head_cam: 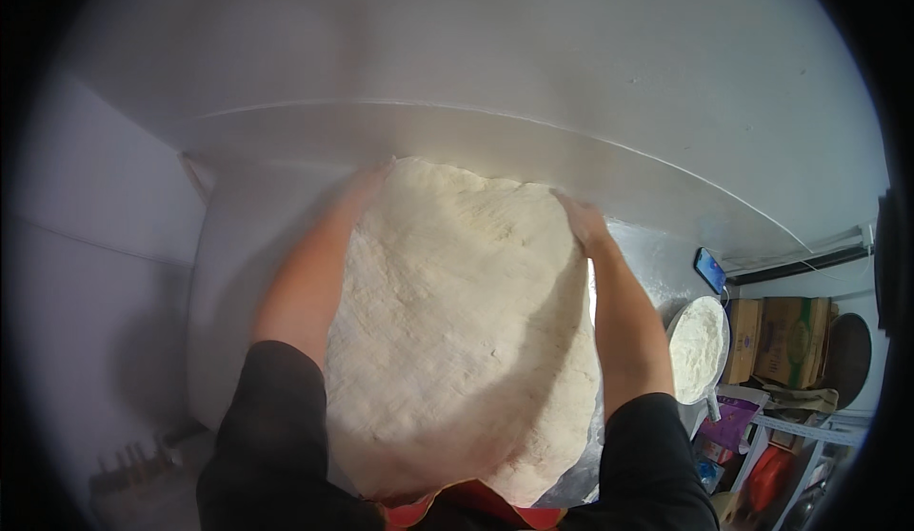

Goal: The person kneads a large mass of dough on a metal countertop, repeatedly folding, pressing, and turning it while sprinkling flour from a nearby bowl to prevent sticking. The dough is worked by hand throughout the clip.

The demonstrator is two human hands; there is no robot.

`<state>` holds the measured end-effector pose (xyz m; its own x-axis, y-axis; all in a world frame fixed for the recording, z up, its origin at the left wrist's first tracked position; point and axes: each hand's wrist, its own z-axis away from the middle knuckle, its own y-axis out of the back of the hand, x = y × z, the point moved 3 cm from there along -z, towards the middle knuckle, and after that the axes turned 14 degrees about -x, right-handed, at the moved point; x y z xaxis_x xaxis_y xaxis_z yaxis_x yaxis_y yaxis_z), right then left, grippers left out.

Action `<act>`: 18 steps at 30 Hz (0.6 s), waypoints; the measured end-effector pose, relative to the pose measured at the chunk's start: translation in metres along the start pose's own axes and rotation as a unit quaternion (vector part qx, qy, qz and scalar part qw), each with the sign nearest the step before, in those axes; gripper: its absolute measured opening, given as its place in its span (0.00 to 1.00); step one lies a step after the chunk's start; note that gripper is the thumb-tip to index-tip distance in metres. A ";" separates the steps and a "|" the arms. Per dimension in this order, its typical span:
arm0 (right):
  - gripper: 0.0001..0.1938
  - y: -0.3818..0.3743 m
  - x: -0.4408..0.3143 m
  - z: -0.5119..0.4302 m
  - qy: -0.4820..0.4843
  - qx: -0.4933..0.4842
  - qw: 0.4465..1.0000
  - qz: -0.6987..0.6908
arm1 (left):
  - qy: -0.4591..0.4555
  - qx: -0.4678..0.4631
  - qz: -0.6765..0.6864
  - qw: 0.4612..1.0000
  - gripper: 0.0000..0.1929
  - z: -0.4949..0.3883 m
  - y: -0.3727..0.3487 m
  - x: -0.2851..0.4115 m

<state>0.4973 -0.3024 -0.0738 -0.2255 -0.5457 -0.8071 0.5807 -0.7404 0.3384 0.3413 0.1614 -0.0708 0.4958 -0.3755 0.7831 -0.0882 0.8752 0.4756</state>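
A very large, pale slab of dough [457, 317] lies on a metal worktop [643, 260] and reaches from the wall side down to my apron. My left hand [375, 178] is at its far left edge, the fingers largely hidden by the dough's rim. At the far right edge my right hand [582, 220] rests against the dough, its fingertips partly out of sight. The dough's surface looks uneven, with shallow folds near the far edge. Whether the fingers grip the edge or only press on it does not show.
To the right stands a bowl of white flour [698, 349] with a handle, and beyond it a phone [710, 270] with a cable. Cardboard boxes [792, 342], a purple bag [732, 420] and shelves with a red item [770, 477] are farther right. A wall rises behind the dough.
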 end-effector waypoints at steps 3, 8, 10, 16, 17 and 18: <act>0.31 -0.039 -0.060 0.028 0.030 -0.062 0.994 -0.086 | -0.054 -0.077 0.157 0.983 0.35 0.016 -0.002 0.010; 0.24 -0.046 -0.051 0.123 0.042 -0.240 0.968 -0.056 | -0.031 -0.258 0.151 0.954 0.27 0.186 -0.040 0.068; 0.22 -0.050 -0.068 0.228 0.042 -0.355 0.933 0.036 | -0.021 -0.313 -0.019 0.949 0.28 0.280 -0.039 0.058; 0.22 -0.023 0.029 0.418 -0.010 -0.434 0.886 0.165 | -0.081 -0.386 -0.207 0.895 0.20 0.480 -0.034 -0.028; 0.20 -0.017 0.025 0.433 -0.018 -0.395 0.895 0.208 | -0.039 -0.384 -0.122 0.914 0.18 0.488 -0.026 -0.025; 0.19 -0.012 0.003 0.439 -0.018 -0.353 0.901 0.254 | -0.001 -0.371 -0.039 0.928 0.16 0.489 -0.018 -0.017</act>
<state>0.1467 -0.4673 0.1322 0.1912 -0.7649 -0.6152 0.9656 0.0340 0.2578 -0.0885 0.0029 0.1033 0.4744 -0.4467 0.7586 0.5679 0.8137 0.1240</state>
